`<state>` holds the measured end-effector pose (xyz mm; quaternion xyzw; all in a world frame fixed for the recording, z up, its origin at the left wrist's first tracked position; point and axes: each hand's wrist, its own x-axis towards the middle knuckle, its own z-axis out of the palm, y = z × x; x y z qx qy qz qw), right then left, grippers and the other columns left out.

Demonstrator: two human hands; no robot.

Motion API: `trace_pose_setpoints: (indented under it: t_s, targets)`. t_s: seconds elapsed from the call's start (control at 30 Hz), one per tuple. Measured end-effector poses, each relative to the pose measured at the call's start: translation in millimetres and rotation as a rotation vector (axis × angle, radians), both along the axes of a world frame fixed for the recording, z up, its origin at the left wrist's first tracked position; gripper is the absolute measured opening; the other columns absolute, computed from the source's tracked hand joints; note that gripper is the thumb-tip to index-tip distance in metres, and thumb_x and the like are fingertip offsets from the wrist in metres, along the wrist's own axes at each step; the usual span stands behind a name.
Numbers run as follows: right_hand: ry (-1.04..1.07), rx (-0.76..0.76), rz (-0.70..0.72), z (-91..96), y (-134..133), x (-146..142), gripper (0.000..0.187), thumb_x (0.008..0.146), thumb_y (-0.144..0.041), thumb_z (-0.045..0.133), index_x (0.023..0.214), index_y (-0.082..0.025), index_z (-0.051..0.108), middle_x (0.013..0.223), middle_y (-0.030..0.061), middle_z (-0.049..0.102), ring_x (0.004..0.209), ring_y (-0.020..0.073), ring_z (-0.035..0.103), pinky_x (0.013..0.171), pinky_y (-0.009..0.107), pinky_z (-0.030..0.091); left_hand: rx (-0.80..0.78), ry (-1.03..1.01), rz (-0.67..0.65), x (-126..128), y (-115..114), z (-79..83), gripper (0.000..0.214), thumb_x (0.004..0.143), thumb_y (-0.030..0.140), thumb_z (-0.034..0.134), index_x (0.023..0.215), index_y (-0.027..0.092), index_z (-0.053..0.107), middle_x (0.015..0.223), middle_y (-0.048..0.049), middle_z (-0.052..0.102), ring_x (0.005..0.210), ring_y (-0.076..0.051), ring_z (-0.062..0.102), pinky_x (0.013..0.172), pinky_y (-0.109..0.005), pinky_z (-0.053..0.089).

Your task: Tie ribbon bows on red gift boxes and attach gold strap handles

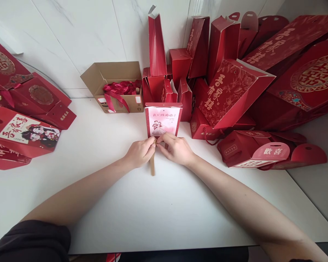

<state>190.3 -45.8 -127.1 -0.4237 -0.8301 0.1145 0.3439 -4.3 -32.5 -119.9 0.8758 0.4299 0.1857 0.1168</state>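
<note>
My left hand (pixel 141 152) and my right hand (pixel 177 148) meet at the middle of the white table, fingertips pinched close together. Between them is a narrow gold-brown ribbon (pixel 152 166), one end hanging below the left fingers toward the table. What the fingertips do with its upper part is too small to make out. Just behind the hands stands an upright red gift box (pixel 164 119) with a pink front, a drawn couple and a small hole near the top. My hands cover its lower edge, so I cannot tell whether they touch it.
A cardboard box (pixel 131 103) behind on the left holds dark red ribbons (pixel 123 88). Many red gift boxes (pixel 229 94) crowd the back right, and more red boxes (pixel 30 133) lie at the left. A marbled wall (pixel 79 32) bounds the white table (pixel 164 218).
</note>
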Motion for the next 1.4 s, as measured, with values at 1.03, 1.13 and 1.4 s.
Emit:
trace_pose_setpoints:
  t_s: [1.03,1.13,1.4]
  targets:
    - [0.423,-0.206,0.169,-3.5,13.2,3.8,0.021,0.097,-0.023,0.046,0.106,-0.020,0.064,0.101,0.0060,0.067,0.085,0.0156,0.065,0.074,0.032,0.055,-0.791,-0.557,-0.126,-5.7,19.3,3.7,0.036,0.095,0.043,0.047,0.095,0.013,0.065,0.094,-0.0128,0.075,0.051,-0.009,0.056,0.052,-0.025,0.044]
    - [0.473,-0.263,0.247,-2.6,12.0,2.1,0.021,0.096,-0.024,0.049,0.106,-0.020,0.066,0.099,0.0064,0.067,0.076,0.0139,0.065,0.067,0.030,0.056,-0.861,-0.584,-0.176,-7.0,21.4,4.4,0.037,0.095,0.043,0.047,0.091,0.011,0.065,0.094,-0.0141,0.074,0.055,-0.010,0.059,0.055,-0.024,0.045]
    - [0.476,-0.274,0.240,0.6,10.5,2.6,0.015,0.092,-0.028,0.058,0.102,-0.019,0.065,0.081,0.0028,0.066,0.064,0.0125,0.062,0.061,0.028,0.053,-0.926,-0.635,-0.170,-6.6,22.7,-0.9,0.036,0.094,0.044,0.050,0.096,0.012,0.064,0.091,-0.0110,0.074,0.059,-0.010,0.061,0.059,-0.023,0.047]
